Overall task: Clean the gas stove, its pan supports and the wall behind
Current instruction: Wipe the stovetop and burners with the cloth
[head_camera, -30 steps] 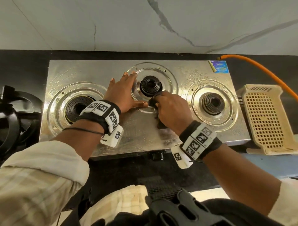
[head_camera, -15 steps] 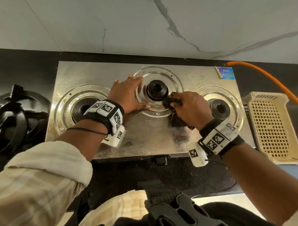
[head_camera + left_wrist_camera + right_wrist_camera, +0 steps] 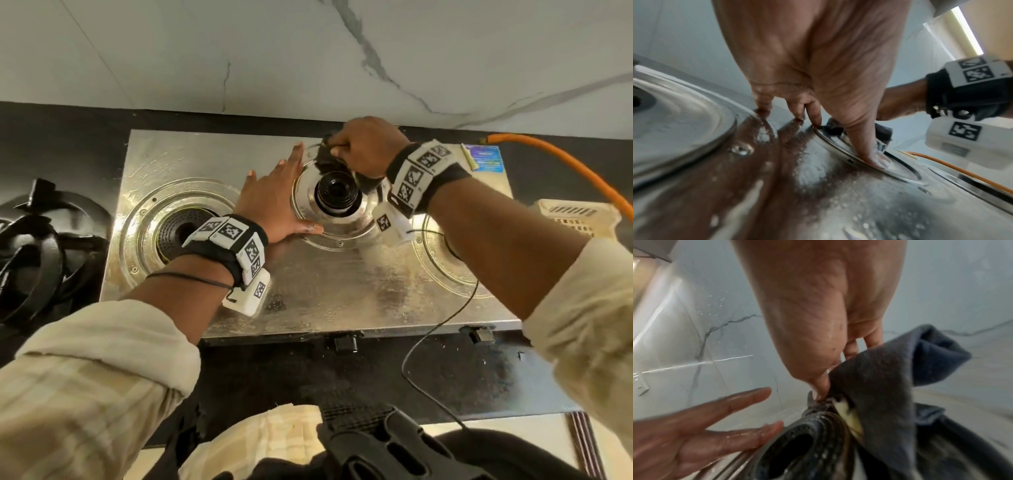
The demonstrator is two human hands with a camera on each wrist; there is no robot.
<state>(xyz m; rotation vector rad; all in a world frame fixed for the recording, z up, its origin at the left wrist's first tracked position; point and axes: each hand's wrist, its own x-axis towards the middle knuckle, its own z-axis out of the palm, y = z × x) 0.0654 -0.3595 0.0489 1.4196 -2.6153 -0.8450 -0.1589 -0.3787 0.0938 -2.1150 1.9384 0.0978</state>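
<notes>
- The stove top near the front edge shows wet, soapy streaks, so scrubbing seems underway but rinsing is left.
- The left hand lies flat, fingers straight, bracing beside the middle burner.
- The right hand grips a dark cloth at the burner ring's far side.
- The pan supports sit off to the left (cleaned or not, unclear).
- The wall looks untouched.

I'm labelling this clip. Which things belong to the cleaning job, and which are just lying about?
In the job: gas stove, dark cloth gripped by the right hand, left hand pressing flat, pan supports, wall.
Lying about: cream basket, orange hose.
</notes>
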